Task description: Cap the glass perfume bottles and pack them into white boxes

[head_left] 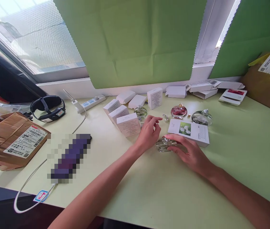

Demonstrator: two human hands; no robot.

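Observation:
A clear glass perfume bottle (pixel 163 148) rests on the table with my right hand (pixel 188 152) around it, fingers over its cap and thumb at its side. Just left of that bottle, my left hand (pixel 148 133) hovers with its fingers loosely bent and apart, holding nothing I can see. Behind the right hand lies a white box with a flower picture (pixel 199 133). Farther back stand a red perfume bottle (pixel 179 112), a clear bottle (pixel 201 117) and a greenish one (pixel 141 111). A small clear cap (pixel 165 118) lies between them.
Several white cartons stand left of the hands, the nearest being a printed carton (pixel 128 124). Flattened boxes (pixel 203 86) line the back edge. Leftward are a phone (pixel 70 157) on a cable, a power strip (pixel 93 103), a headset (pixel 47 108) and a brown parcel (pixel 17 140). Another parcel (pixel 266 84) sits right.

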